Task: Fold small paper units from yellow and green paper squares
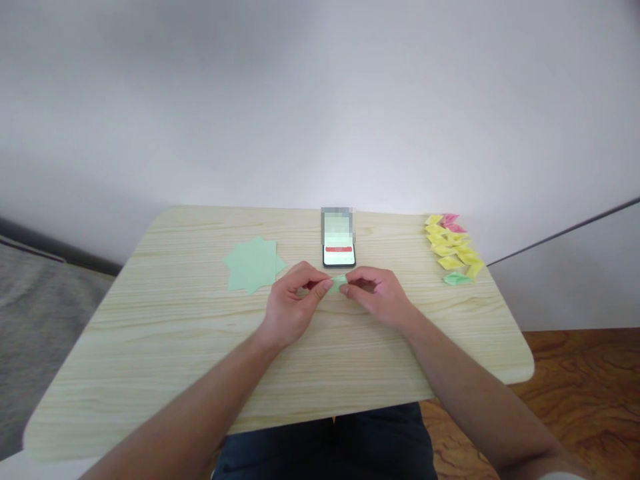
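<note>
Just nearer than the phone (340, 257): small green paper (339, 282), partly folded by the look of it; left hand (294, 303) and right hand (381, 295) each in a thumb-and-finger grip, pinching opposite ends. Left of phone: flat green sheets (253, 265), apparently yet to fold. Well right of phone: folded pieces (444, 251), yellow, pink, one green, seemingly done

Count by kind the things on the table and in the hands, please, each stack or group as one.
Smartphone: 1
Stack of green paper sheets: 1
Group of folded paper pieces: 1
Held green paper: 1
Total: 4
</note>
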`<state>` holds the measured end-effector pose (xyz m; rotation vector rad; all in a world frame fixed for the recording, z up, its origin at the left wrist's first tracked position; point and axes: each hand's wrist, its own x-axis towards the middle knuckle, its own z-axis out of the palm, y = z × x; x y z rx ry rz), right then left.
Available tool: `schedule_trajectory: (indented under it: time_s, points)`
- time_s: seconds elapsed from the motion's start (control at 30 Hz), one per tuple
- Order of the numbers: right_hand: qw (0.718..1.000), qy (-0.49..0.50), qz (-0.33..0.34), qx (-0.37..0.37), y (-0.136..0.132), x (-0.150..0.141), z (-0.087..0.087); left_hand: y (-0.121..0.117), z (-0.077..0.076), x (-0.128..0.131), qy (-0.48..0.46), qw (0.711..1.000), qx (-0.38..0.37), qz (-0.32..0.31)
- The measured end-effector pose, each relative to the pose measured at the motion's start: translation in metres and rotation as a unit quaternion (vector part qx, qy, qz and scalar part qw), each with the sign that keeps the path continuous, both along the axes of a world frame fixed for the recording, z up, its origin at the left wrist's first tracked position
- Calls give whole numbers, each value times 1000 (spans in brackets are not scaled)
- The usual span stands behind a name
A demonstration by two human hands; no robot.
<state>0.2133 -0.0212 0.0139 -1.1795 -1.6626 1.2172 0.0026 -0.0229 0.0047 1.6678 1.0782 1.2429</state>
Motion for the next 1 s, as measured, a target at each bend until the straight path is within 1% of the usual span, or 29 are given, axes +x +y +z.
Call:
schedule_trajectory:
  time_s: [0.1, 0.2, 0.23, 0.3, 0.4, 0.5, 0.6, 0.8, 1.0]
  points:
    - [997, -29, -20, 75, -2, 2, 11, -3, 4, 0, 38, 999, 35, -6]
    - [982, -82, -28, 169, -13, 5, 16, -9, 7, 0, 92, 992, 90, -1]
    - [975, -101, -34, 195, -18, 6, 15, -13, 7, 0, 114, 987, 111, 3]
    - [962, -137, -43, 230, -32, 9, 7, -23, 5, -1, 162, 976, 143, 3]
    - [944, -189, -39, 266, -52, 14, -11, -43, 1, -3, 234, 960, 153, -25]
    - [931, -238, -13, 278, -68, 20, -22, -58, -2, -5, 291, 944, 140, -61]
    - [923, -265, 4, 279, -76, 25, -23, -64, -4, -5, 317, 936, 130, -77]
    - [928, -262, 9, 265, -82, 31, -21, -61, -4, -3, 332, 932, 124, -77]
    - [932, -262, 8, 250, -81, 33, -21, -57, -8, -2, 341, 924, 147, -89]
